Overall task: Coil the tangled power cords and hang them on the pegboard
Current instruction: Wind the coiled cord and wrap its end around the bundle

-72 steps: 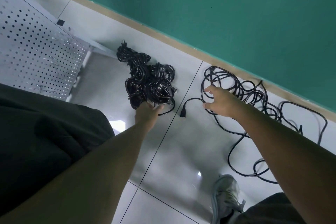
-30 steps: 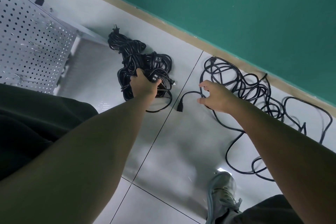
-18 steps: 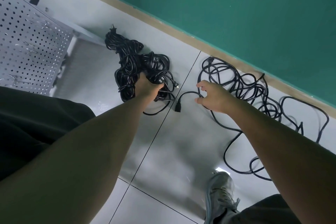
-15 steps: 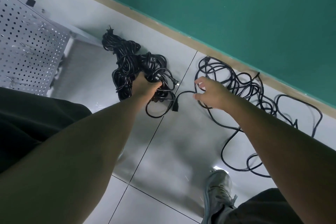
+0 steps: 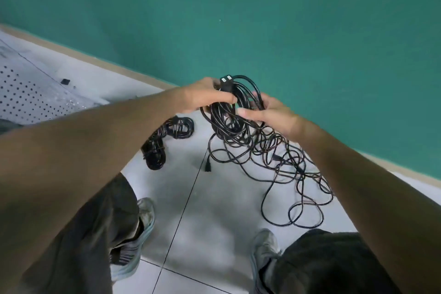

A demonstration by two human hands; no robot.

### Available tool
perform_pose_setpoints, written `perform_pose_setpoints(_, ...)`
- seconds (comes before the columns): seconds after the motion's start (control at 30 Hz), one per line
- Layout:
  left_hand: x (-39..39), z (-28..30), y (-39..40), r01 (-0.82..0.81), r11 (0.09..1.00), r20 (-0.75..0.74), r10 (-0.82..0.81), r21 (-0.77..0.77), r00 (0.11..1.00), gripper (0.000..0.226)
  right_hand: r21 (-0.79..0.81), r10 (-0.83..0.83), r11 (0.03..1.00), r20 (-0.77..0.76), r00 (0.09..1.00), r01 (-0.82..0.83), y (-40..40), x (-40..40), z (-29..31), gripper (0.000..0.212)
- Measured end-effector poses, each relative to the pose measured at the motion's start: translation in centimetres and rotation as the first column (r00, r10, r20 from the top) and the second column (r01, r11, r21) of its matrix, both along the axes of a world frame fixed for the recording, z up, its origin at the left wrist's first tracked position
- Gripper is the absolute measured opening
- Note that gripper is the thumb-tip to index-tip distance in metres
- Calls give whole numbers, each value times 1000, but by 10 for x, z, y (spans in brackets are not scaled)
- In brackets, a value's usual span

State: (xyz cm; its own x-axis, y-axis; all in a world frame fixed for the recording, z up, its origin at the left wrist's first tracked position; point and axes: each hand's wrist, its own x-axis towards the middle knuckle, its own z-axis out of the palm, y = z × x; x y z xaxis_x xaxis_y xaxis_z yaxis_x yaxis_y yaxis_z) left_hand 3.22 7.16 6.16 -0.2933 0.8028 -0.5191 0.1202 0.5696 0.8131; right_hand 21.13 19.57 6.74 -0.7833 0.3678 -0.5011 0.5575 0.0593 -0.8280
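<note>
A bundle of black power cord [image 5: 235, 112] hangs in the air before the green wall, its plug end on top. My left hand [image 5: 205, 95] grips the bundle from the left. My right hand [image 5: 265, 112] holds its right side with the fingers wrapped around several loops. Below my hands, loose tangled cord [image 5: 286, 169] trails down and spreads over the floor tiles. A second dark heap of cords [image 5: 164, 141] lies on the floor, partly hidden behind my left forearm. The white pegboard [image 5: 26, 98] lies at the far left.
My two shoes [image 5: 136, 241] stand on the grey tiled floor [image 5: 214, 222] beneath my arms. A beige skirting strip [image 5: 405, 169] runs along the foot of the green wall. A loose black connector [image 5: 208, 167] dangles near a tile joint.
Both hands have risen from the floor and come together, lifting a cord bundle from the heap. The view has tilted up toward the wall.
</note>
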Motion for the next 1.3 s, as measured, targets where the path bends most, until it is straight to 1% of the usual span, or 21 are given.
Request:
perform_pose_setpoints(0.07,15,44,2,6,998,48,-9,65,999,42,-73,-68,995,-70,995,63,-9,21,34,68)
perform_pose_setpoints(0.17,42,96,-1,-16,991,74,6,136,997,57,-212,-172,968,-176,969,133,-23,47,72,55)
perform_pose_setpoints(0.2,51,109,-3,-28,987,82,15,160,997,56,-241,-198,959,-199,960,148,-29,54,82,53)
perform_pose_setpoints(0.23,58,120,-6,-49,983,92,33,177,995,50,-262,-216,952,-219,952,156,-36,59,93,53)
perform_pose_setpoints(0.3,75,141,-17,-110,976,151,82,188,985,29,-278,-232,947,-250,940,160,-53,68,111,53)
perform_pose_setpoints(0.37,89,156,-30,-168,971,245,124,170,962,20,-276,-259,944,-278,925,181,-72,74,125,45)
perform_pose_setpoints(0.43,101,168,-43,-176,972,330,117,155,937,21,-262,-309,937,-304,901,232,-89,78,133,35)
perform_pose_setpoints(0.53,109,177,-63,-121,980,436,40,159,899,31,-275,-405,906,-340,849,322,-105,85,140,32)
perform_pose_setpoints(0.6,109,176,-77,-116,977,475,17,180,880,40,-318,-446,883,-338,829,346,-111,90,144,26)
perform_pose_setpoints(0.7,110,165,-94,-172,962,501,43,214,864,35,-393,-490,849,-332,806,353,-117,96,147,20)
perform_pose_setpoints(0.73,111,160,-97,-191,956,485,61,224,872,40,-407,-505,839,-337,794,361,-118,96,147,23)
perform_pose_setpoints(0.8,118,154,-101,-215,947,451,89,237,888,60,-387,-499,847,-347,794,364,-120,95,148,32)
perform_pose_setpoints(0.83,122,153,-102,-236,940,444,106,248,890,65,-359,-486,859,-352,800,365,-122,94,149,32)
perform_pose_setpoints(0.87,127,153,-102,-260,930,441,126,259,889,65,-324,-465,875,-358,810,359,-123,93,149,29)
perform_pose_setpoints(0.93,134,152,-102,-327,908,491,165,263,855,54,-217,-387,920,-386,837,326,-126,91,148,31)
perform_pose_setpoints(1.0,138,147,-100,-389,885,544,201,256,815,48,-77,-281,959,-399,873,274,-130,88,145,47)
perform_pose_setpoints(1.07,138,144,-99,-426,871,538,243,245,807,43,21,-207,972,-375,904,232,-131,88,143,61)
perform_pose_setpoints(1.13,136,143,-98,-434,866,521,259,248,813,37,28,-187,977,-364,912,212,-132,89,145,61)
perform_pose_setpoints(1.2,134,145,-97,-436,864,525,256,253,812,29,-8,-195,978,-362,912,206,-131,92,149,51)
perform_pose_setpoints(1.27,132,146,-97,-442,859,553,244,258,797,24,-3,-199,978,-328,924,209,-133,92,156,41)
perform_pose_setpoints(1.3,132,146,-97,-445,857,570,237,259,787,25,21,-183,980,-297,937,198,-133,93,158,46)
